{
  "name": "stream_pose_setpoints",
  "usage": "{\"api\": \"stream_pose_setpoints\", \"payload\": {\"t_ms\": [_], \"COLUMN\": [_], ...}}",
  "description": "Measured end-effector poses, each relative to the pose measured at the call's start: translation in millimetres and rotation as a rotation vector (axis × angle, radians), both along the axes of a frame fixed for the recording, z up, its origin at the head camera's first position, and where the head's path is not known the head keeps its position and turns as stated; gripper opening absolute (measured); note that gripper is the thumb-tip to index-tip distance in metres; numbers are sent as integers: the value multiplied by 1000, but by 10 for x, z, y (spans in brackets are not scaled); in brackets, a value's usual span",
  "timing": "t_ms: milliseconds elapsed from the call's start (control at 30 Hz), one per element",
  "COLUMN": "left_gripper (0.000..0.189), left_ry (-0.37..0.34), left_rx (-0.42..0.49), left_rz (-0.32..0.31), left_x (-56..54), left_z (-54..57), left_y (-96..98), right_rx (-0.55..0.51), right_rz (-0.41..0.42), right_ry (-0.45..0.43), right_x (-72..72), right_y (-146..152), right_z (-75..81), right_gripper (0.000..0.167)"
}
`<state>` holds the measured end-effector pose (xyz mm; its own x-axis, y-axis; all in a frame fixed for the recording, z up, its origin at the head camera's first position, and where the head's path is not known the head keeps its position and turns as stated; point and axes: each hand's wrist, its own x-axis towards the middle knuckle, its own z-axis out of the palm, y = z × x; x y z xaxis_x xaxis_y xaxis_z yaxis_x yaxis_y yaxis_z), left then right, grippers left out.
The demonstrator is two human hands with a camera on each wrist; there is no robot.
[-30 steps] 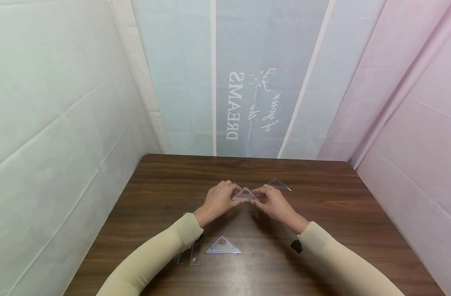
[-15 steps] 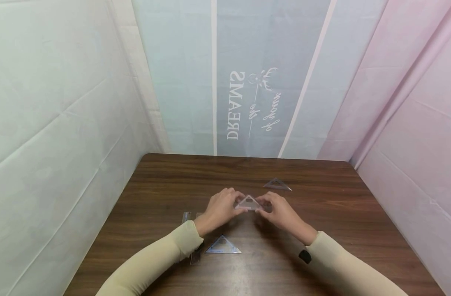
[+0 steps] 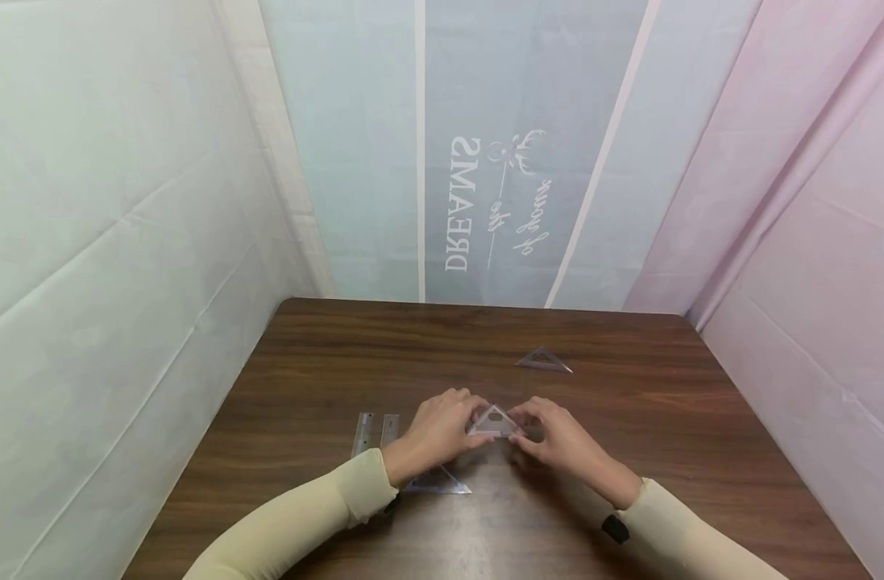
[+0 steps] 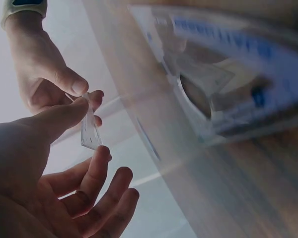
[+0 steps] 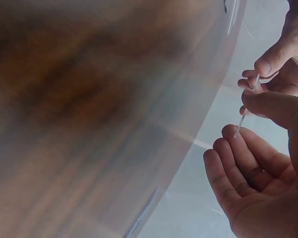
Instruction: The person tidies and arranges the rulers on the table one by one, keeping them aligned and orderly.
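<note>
A small clear set square (image 3: 495,424) is pinched at both sides, raised over the middle of the table, its peak pointing away from me. My left hand (image 3: 445,423) grips its left corner between thumb and fingers. On the right corner, my right hand (image 3: 561,435) pinches in the same way. In the right wrist view the set square (image 5: 242,121) appears edge-on as a thin strip between thumb and fingertips. Beneath my left wrist lies another clear set square with blue print (image 3: 442,483), partly covered by the arm; the left wrist view shows it large and blurred.
Two clear rulers (image 3: 389,428) lie side by side left of my left hand, their near ends hidden by the sleeve. A third set square (image 3: 543,361) with a triangular cutout rests farther back on the brown table (image 3: 645,379). Cloth walls surround the table.
Both hands have drawn the held set square toward me and slightly right. My left forearm now covers part of the blue-printed set square and has uncovered the rulers' far ends.
</note>
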<state>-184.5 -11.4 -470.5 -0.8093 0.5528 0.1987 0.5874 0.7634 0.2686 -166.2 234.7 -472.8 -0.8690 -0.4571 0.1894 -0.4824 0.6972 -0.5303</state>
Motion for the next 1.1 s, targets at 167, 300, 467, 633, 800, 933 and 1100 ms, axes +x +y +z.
{"api": "stream_pose_setpoints", "payload": {"t_ms": [167, 300, 467, 633, 800, 933, 1100], "left_gripper": [49, 52, 54, 55, 55, 54, 51], "left_ry": [9, 9, 12, 25, 13, 16, 52], "left_rx": [-11, -17, -41, -90, -140, -173, -207], "left_rz": [-20, -38, -57, -69, -84, -102, -121], "left_x": [68, 107, 164, 210, 268, 325, 382], "left_z": [-36, -66, -100, -110, -123, -127, -137], "left_y": [33, 50, 76, 106, 130, 149, 180], "right_rx": [-6, -1, -14, -11, -9, -17, -16], "right_rz": [9, 20, 47, 63, 78, 106, 139], "right_ry": [-15, -8, 7, 45, 13, -69, -126], "right_x": [85, 126, 179, 237, 296, 330, 356], "right_y": [42, 76, 120, 143, 163, 172, 175], "right_z": [-17, -36, -71, -116, -140, -145, -149], "right_gripper": [28, 29, 30, 29, 27, 28, 29]}}
